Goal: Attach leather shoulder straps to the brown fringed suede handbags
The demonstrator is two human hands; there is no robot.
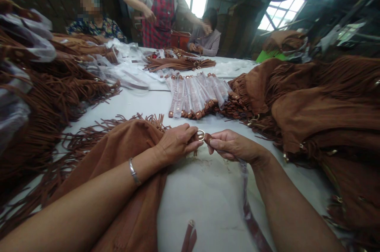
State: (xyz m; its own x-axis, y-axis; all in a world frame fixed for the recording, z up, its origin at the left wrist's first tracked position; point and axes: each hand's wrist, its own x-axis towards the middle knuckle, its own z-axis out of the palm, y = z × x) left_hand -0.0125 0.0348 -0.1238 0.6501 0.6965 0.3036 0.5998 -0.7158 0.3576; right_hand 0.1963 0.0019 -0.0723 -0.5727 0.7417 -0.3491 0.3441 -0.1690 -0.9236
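Note:
Pinched in my left hand [179, 141] is a gold-coloured metal ring [201, 135] at the edge of a brown fringed suede bag [130, 157]. The bag lies under my left forearm. My right hand [233, 145] grips a brown leather strap [249, 214] near its tip. That tip sits right beside the ring; whether it touches the ring I cannot tell. Clear plastic film wraps the strap, which hangs down past my right wrist. At the front of the table lies a short brown strap piece with a metal end [190, 232].
Several film-wrapped straps [192, 95] lie in a row ahead. Brown fringed suede bags are piled at right [320, 105] and left [56, 85]. Across the white table [190, 196], one person in a checked apron [158, 18] stands and two others sit.

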